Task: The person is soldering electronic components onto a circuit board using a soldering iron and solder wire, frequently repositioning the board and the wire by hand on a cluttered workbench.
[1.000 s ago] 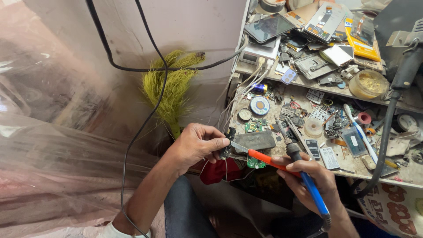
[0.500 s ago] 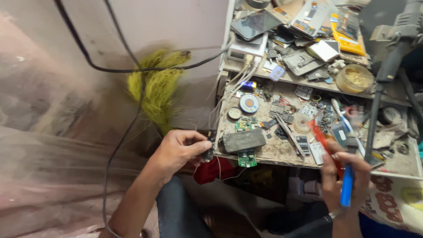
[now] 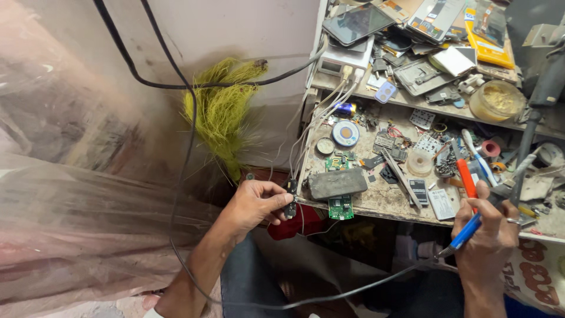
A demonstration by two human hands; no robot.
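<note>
at the front edge of the counter [image 3: 382, 203], near its left corner: left hand [image 3: 254, 203], fingers [image 3: 281, 194] pinched shut on a small dark component [image 3: 291, 197] held just off the counter edge, thin wires running up from it toward the back. just beside it, on the counter edge: a grey oblong pad [image 3: 337, 183], and a green circuit board [image 3: 340, 207] hanging over the edge below the pad.

at the front edge further right: right hand [image 3: 485, 235], fingers closed around a soldering iron [image 3: 466, 203] with a blue handle and orange upper section, tip pointing up over the counter; its dark cord [image 3: 353, 290] trails down and left across the lap.

on the counter behind: a round blue-and-white solder reel [image 3: 345, 133], a roll of clear tape [image 3: 420, 162], small boards and loose parts, a blue-capped battery [image 3: 346, 108].

on the shelf above: a dark tablet [image 3: 357, 23], phone shells, a round tub of yellowish paste [image 3: 496, 100].

left of the counter: a yellow-green broom head [image 3: 220, 115] against the wall, black cable [image 3: 176, 82] looping across, clear plastic sheeting [image 3: 76, 212] in the foreground.
</note>
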